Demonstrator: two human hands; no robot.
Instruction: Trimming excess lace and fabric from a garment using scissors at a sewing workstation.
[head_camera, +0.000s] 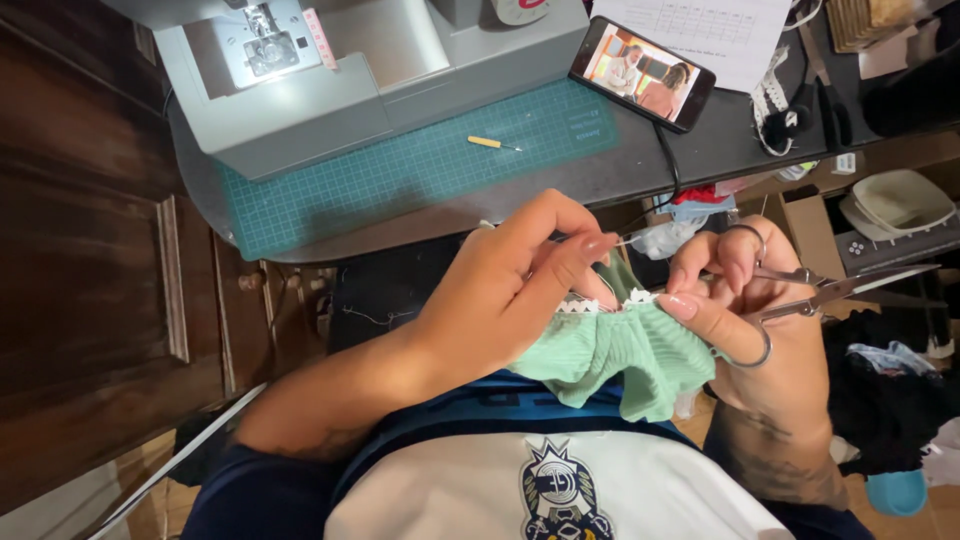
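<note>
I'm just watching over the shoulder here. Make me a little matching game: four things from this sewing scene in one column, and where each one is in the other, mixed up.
Things:
1. scissors
2. mint green fabric
3. phone
4. sewing machine

Places:
A. pinched between both hands over the lap
B. on the teal cutting mat, at the top left
C. looped on the fingers of the right hand
D. lying on the dark table, screen lit, right of the mat

Pairs: 1-C, 2-A, 3-D, 4-B. The left hand grips the fabric's lace-trimmed edge.
</note>
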